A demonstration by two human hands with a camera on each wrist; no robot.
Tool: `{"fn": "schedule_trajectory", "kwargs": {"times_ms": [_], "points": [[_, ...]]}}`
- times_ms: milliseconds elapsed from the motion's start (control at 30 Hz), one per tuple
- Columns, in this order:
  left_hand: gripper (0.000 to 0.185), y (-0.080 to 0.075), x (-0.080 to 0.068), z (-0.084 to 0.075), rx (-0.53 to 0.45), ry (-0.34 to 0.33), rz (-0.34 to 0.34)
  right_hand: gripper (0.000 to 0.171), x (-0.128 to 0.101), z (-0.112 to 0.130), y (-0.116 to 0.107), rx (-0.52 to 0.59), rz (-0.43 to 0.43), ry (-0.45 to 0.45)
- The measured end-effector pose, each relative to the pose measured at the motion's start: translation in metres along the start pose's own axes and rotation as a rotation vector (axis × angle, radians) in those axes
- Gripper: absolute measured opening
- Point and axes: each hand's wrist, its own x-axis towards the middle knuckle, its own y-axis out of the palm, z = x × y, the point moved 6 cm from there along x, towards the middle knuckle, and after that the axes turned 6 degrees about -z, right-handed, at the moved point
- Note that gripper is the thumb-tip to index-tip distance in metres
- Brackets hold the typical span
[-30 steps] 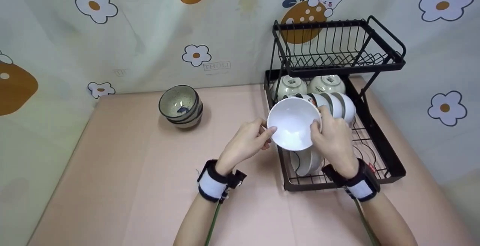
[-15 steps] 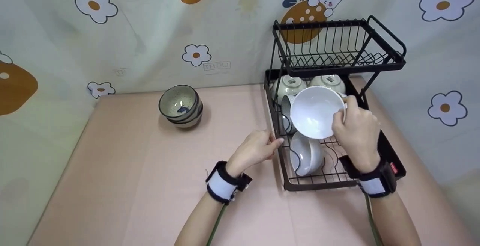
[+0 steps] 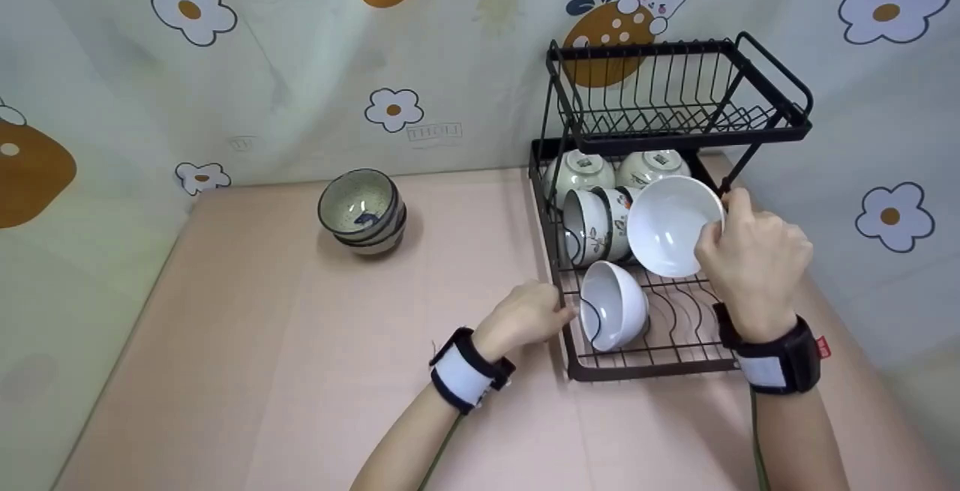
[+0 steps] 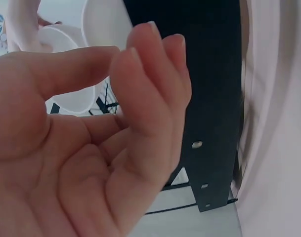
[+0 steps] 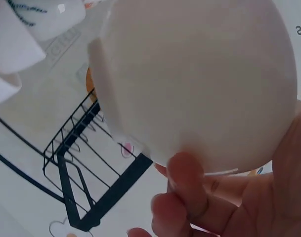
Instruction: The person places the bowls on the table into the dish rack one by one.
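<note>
My right hand (image 3: 761,266) pinches the rim of a white bowl (image 3: 671,229) at its right side, thumb inside, the bowl's inner face toward the head camera. In the right wrist view, fingers lie against the smooth outside of this bowl (image 5: 199,84). Another white bowl (image 3: 619,307) stands on its side in the front of the black dish rack (image 3: 652,372). My left hand (image 3: 529,315) is at the rack's left edge, near that bowl; the left wrist view shows its fingers loosely bent, with nothing between them and the thumb.
Behind the held bowl, patterned bowls (image 3: 596,229) stand on edge in a row, partly covered by it. Two upturned bowls (image 3: 581,172) sit at the rack's back. An upper wire shelf (image 3: 690,135) overhangs them. Stacked speckled bowls (image 3: 360,206) are on the table's left.
The left hand has let go of the white bowl and dropped toward the rack's left edge. My right hand has carried the bowl rightward over the rack, uncovering the patterned bowls.
</note>
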Motion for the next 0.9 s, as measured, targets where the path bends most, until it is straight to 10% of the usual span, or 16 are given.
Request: {"fn": "schedule_trajectory", "kwargs": {"times_ms": [267,633,900], "points": [[0.050,0.009,0.001,-0.004,0.036,0.045,0.006,0.005,-0.006,0.000,0.005,-0.110,-0.100,-0.123],[0.051,0.009,0.001,-0.004,0.050,0.071,0.002,0.003,-0.011,0.000,0.023,-0.151,0.341,-0.074],[0.050,0.009,0.001,-0.004,0.046,0.078,-0.004,0.004,-0.021,0.014,0.032,-0.182,0.366,-0.165]]}}
